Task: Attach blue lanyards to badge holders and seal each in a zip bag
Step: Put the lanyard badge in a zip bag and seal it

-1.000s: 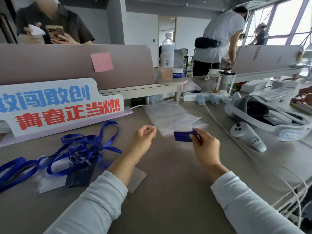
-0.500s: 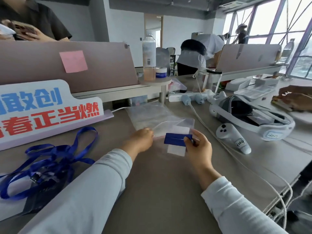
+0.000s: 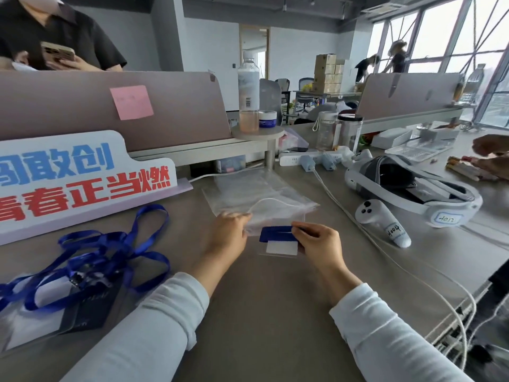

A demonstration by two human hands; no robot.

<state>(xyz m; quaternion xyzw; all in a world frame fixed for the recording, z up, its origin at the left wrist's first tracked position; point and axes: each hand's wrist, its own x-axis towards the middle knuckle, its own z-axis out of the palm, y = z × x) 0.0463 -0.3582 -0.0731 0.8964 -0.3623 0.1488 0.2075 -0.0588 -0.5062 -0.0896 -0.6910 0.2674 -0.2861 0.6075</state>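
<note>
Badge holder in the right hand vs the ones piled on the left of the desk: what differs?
Hold: the right hand pinches the badge holder; the pile lies untouched on the desk.
Lanyard: none shows on the held badge holder; blue lanyards tangle over the pile.
Insert: white in the held one; a dark card shows in the pile.
Shared: clear plastic.

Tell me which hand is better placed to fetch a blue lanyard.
Left: the left hand, pinching a clear plastic zip bag, sits nearer the blue ribbon lanyards, while the right hand pinches the clear blue-topped plastic badge holder.
</note>
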